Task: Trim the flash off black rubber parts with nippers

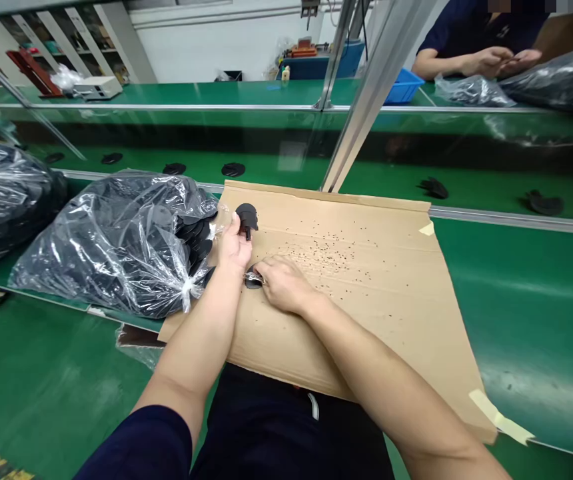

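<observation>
My left hand (pixel 233 247) holds up a small black rounded part (pixel 247 217) above the cardboard sheet (pixel 366 280), pinched at its lower edge. My right hand (pixel 281 283) rests on the cardboard just to the right, fingers curled over another small black part (pixel 252 279) with something thin and metallic at it that is mostly hidden. The two hands nearly touch. A clear plastic bag (pixel 121 257) full of black parts lies open right beside my left hand.
Tiny black specks (pixel 326 253) dot the cardboard. A second bag (pixel 1 200) lies far left. Several black parts (pixel 233 169) ride the green conveyor behind. A slanted metal post (pixel 361 113) rises past the cardboard. Another person's hands (pixel 496 61) work at top right near a blue bin (pixel 403 87).
</observation>
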Demonstrator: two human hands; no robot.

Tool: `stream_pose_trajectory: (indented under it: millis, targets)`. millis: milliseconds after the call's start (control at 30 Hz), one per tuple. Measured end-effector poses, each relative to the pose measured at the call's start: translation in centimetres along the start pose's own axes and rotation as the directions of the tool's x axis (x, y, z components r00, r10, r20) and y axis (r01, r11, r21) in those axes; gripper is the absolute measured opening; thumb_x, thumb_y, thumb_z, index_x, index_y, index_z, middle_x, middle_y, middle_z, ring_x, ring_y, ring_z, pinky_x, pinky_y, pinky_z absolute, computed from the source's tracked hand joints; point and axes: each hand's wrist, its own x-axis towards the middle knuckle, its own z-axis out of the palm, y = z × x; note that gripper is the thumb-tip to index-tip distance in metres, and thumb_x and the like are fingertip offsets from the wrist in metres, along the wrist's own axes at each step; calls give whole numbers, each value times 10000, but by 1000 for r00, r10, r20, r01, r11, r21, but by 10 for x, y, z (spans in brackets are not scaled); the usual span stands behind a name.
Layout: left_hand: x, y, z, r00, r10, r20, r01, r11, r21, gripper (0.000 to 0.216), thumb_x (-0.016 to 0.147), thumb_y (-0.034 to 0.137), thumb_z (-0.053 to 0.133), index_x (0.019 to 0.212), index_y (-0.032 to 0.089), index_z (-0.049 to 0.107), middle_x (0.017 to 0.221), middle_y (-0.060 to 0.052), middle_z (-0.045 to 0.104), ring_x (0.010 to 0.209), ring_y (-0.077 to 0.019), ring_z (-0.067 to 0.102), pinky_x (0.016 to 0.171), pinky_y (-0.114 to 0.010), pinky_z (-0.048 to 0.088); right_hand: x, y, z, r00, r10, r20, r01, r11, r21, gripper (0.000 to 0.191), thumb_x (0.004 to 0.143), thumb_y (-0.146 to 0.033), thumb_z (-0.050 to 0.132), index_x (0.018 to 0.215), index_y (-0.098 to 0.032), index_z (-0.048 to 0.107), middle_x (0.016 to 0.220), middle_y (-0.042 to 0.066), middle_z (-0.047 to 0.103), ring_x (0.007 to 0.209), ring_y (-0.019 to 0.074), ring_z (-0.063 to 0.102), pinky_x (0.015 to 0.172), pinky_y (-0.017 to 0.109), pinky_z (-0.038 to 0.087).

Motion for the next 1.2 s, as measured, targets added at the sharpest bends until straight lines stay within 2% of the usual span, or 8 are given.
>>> stream_pose_trajectory:
  millis: [233,367,467,633,900,1033,1100,1200]
  targets:
    - [-5,-11,-4,997,-52,49,45,992,122,186,811,234,732,845,182,557,710,31,613,551,-59,558,514,-154,425,-17,28,2,930,228,-289,-90,903,420,168,821,-152,532,952,-184,631,959,73,661,892,214,592,869,364,459]
    - [-18,-23,-1,976,-120,183,80,973,216,275,726,164,787,786,148,519,683,15,600,586,-73,583,539,-156,453,-28,52,-9,752,628,-200,-7,312,950,245,698,-281,684,914,-198,604,797,11,633,679,167,584,646,307,500]
    - [-28,-30,0,935,-201,293,119,954,277,294,654,76,787,800,132,537,742,-20,642,693,-116,634,667,-222,524,-30,61,-17,778,625,62,60,-172,983,316,566,-196,726,849,-194,585,688,-24,584,550,131,513,519,269,467]
    - [-40,-37,-4,865,-281,416,113,916,384,399,601,118,813,957,133,633,894,-65,695,837,-194,660,781,-342,546,-32,65,-22,829,483,282,-14,-486,874,192,600,-100,653,761,-167,574,599,-8,561,536,125,499,542,268,498]
    - [-52,-38,-3,816,-339,469,66,860,506,574,581,251,882,1094,148,645,1136,-130,669,1058,-285,629,869,-420,539,-28,67,-23,790,512,337,-21,-526,850,213,589,-32,567,757,-161,590,555,-21,530,490,112,467,469,215,446]
    - [-49,-42,-4,863,-292,411,42,854,519,591,523,230,903,1044,127,644,1048,-119,693,958,-270,662,817,-415,557,-26,63,-22,756,566,327,-3,-497,868,196,624,-100,599,809,-163,605,596,-14,556,526,124,498,495,229,455]
    - [-47,-43,-4,899,-243,365,30,864,503,569,518,241,905,1011,134,644,983,-93,703,879,-251,675,768,-403,567,-25,59,-20,718,651,247,35,-389,921,172,674,-225,651,830,-169,605,634,-14,569,558,128,515,534,244,463]
    - [-45,-44,-4,920,-194,341,15,886,464,573,513,230,907,1017,156,645,984,-71,705,892,-238,673,798,-395,563,-26,53,-17,655,755,-36,51,4,999,255,669,-358,709,818,-185,595,667,-31,560,595,123,503,592,251,446]
